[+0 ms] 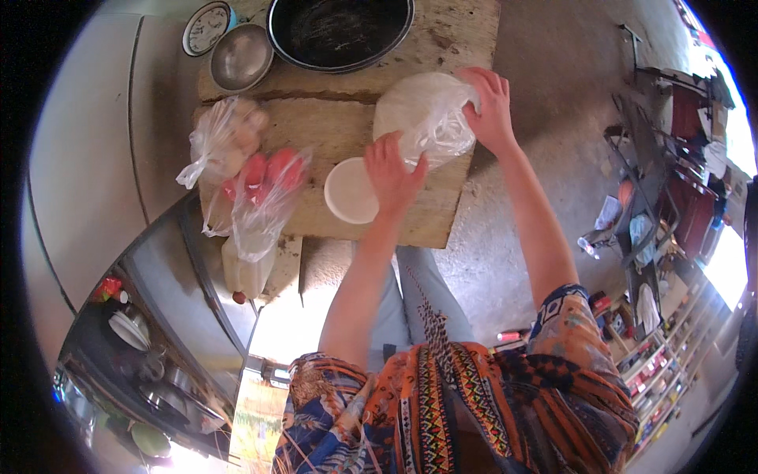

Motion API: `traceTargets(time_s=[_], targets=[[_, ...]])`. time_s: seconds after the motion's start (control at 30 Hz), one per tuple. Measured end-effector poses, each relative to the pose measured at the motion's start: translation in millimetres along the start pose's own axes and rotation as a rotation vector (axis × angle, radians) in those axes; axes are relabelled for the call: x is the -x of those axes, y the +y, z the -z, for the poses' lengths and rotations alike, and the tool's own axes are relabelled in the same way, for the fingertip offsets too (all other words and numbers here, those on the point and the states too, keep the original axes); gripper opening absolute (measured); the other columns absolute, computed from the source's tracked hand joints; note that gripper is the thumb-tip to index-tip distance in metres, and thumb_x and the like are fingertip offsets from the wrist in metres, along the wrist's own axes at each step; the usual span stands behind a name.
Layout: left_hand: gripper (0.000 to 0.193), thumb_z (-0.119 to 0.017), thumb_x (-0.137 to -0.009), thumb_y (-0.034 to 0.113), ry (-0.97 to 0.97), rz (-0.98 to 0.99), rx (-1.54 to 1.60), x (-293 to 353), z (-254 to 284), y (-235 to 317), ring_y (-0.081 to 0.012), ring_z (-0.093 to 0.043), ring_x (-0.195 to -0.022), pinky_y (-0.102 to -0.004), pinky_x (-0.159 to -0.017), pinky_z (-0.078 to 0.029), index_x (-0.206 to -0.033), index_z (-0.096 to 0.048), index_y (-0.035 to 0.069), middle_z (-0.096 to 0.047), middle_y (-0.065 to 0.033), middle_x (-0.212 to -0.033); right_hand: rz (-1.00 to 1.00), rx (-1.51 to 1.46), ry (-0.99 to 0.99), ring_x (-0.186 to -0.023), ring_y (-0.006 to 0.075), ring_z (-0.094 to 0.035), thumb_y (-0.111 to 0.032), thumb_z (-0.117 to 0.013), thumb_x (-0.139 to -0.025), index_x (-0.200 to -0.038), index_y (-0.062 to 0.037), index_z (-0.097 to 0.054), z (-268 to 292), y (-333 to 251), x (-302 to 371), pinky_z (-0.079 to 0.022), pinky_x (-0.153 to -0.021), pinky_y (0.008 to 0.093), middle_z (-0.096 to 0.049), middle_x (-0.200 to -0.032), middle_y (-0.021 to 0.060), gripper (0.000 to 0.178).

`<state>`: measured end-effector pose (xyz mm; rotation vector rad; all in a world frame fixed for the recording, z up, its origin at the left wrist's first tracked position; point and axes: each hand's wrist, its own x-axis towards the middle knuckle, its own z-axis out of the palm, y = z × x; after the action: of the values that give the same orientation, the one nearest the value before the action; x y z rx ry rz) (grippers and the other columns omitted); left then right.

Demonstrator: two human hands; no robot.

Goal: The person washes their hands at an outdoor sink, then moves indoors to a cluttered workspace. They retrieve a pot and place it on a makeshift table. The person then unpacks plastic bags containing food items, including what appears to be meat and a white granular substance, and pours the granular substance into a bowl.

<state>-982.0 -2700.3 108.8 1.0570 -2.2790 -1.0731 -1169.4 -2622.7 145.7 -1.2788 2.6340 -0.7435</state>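
A clear plastic bag (426, 107) with pale white contents lies near the right edge of a worn wooden table (316, 130). My right hand (491, 110) grips its right side, with the fingers at the far edge and the thumb on the crumpled film. At the bag's near left edge, my left hand (392, 175) curls its fingers over the plastic, thumb set apart. Partly under that hand's left side stands a round white bowl (350, 192). What the fingertips press on is partly hidden.
Left on the table are a bag of brownish round items (237, 138) and a bag of red items (272, 174). A large black pan (339, 31), a metal bowl (242, 57) and a round clock-like dial (208, 29) stand at the back. Cluttered racks (655, 371) line the right.
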Motion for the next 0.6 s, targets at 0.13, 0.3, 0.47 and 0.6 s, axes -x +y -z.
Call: traceTargets(time_s=[0.13,0.3,0.47,0.6], targets=[[0.027,-0.069,-0.067,0.024,-0.118,0.067,-0.035,-10,-21,14,-0.0278,-0.052,-0.088,-0.0432,-0.081,-0.037,-0.087,-0.06,0.009,-0.059,-0.0075,-0.089,0.181,0.076,-0.289,-0.118,0.0285,-0.038,-0.003,-0.057,-0.067,-0.115,-0.0178,-0.058,9,-27,10,-0.031,-0.102,0.0411,-0.047,-0.123,0.0065,0.05],[0.02,-0.064,-0.065,0.016,-0.116,0.135,-0.114,0,-15,17,-0.0282,-0.053,-0.081,-0.0431,-0.074,-0.04,-0.081,-0.058,0.006,-0.058,-0.0091,-0.08,0.167,0.093,-0.216,-0.113,0.0261,-0.044,-0.012,-0.065,-0.069,-0.091,-0.0113,-0.063,10,-18,11,-0.035,-0.097,0.0397,-0.055,-0.113,0.0027,0.022],[0.016,-0.062,-0.066,0.01,-0.022,0.346,0.107,40,12,5,-0.0318,-0.054,-0.076,-0.0432,-0.067,-0.042,-0.081,-0.057,0.005,-0.056,-0.0119,-0.079,-0.555,-0.595,0.102,-0.097,0.0164,-0.054,-0.013,-0.06,-0.084,-0.098,-0.0043,-0.06,-4,-9,21,-0.041,-0.087,0.0284,-0.061,-0.102,0.0052,0.017],[0.02,-0.057,-0.068,-0.001,0.186,0.424,0.284,50,36,35,-0.0357,-0.055,-0.08,-0.0426,-0.07,-0.045,-0.088,-0.058,0.001,-0.056,-0.0175,-0.084,-0.784,-1.145,0.13,-0.093,0.0113,-0.053,-0.016,-0.051,-0.089,-0.107,-0.0044,-0.058,-11,-9,50,-0.042,-0.082,0.026,-0.059,-0.099,0.0026,0.023]])
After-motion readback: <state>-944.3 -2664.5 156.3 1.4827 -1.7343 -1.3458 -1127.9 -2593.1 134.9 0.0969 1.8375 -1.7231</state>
